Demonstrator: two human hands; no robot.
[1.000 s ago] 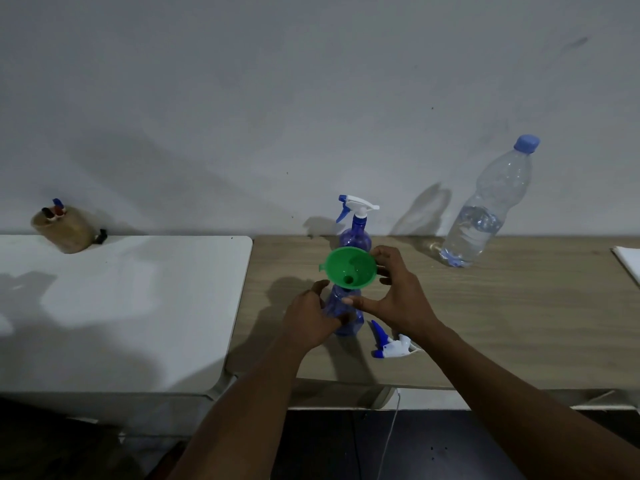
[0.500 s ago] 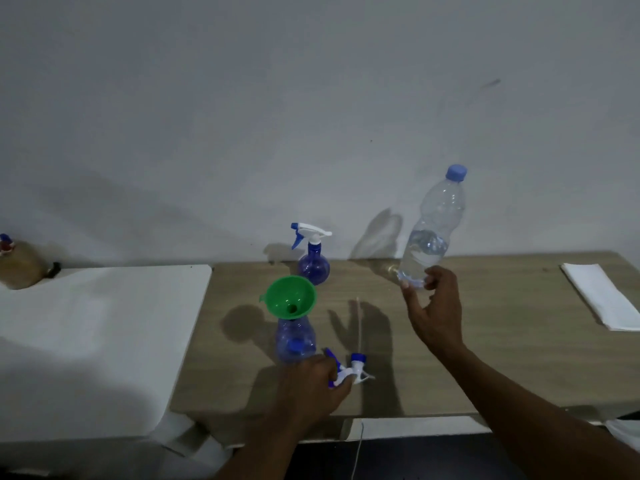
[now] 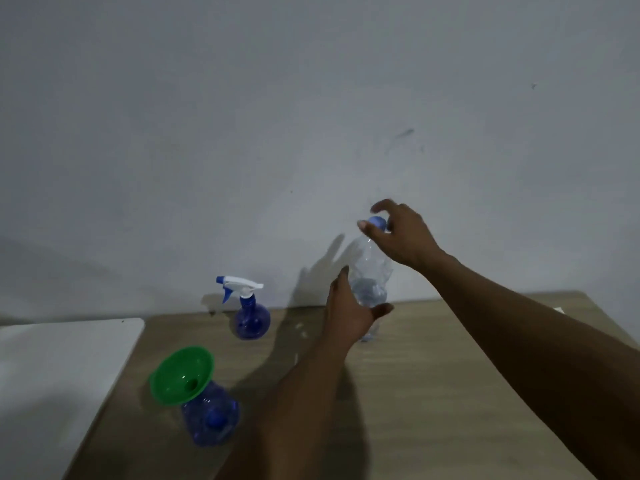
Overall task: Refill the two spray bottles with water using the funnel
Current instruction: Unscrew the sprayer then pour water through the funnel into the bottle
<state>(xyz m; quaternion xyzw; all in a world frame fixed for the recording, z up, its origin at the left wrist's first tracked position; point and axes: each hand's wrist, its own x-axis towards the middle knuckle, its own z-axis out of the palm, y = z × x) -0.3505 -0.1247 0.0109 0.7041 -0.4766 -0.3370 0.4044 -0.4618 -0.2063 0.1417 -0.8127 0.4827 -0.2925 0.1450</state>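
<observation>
Green funnel (image 3: 181,375) sits in the neck of the near spray bottle (image 3: 210,418), front left of the wooden tabletop (image 3: 433,393), mouth tipped toward the camera. Second spray bottle (image 3: 250,315) stands upright by the wall, nozzle pointing left. The water bottle (image 3: 371,278) stands upright too: left hand (image 3: 349,313) grip wrapped round its body, right hand (image 3: 403,235) fingers curled on the blue cap (image 3: 378,222).

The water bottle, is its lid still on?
On. The blue cap still sits atop the water bottle, the right hand around it.
</observation>
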